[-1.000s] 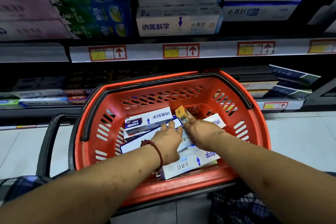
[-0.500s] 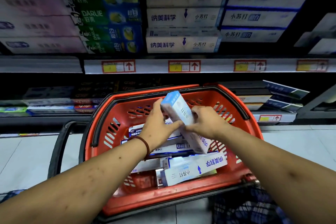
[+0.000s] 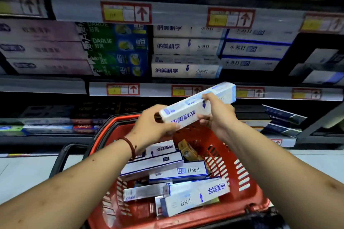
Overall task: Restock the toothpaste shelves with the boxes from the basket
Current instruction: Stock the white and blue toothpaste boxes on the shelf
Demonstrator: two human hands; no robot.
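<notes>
A white and blue toothpaste box (image 3: 188, 111) is held above the red basket (image 3: 242, 178), tilted with its right end higher. My left hand (image 3: 154, 126) grips its lower left end and my right hand (image 3: 217, 115) grips its middle from behind. Several more white and blue boxes (image 3: 163, 165) and one yellow box (image 3: 188, 150) lie in the basket. Matching white boxes (image 3: 184, 69) are stacked on the shelf straight above the hands.
Green and blue boxes (image 3: 119, 48) and pink boxes (image 3: 42, 50) fill the shelf to the left. Shelf edges carry red and yellow price tags (image 3: 122, 89). A lower shelf holds flat boxes (image 3: 48, 128) at left and dark blue boxes (image 3: 283, 117) at right. Pale floor lies below.
Both hands took a white box out of the basket and lifted it up toward the shelf, turning it nearly level. The camera tilted upward, showing more shelves.
</notes>
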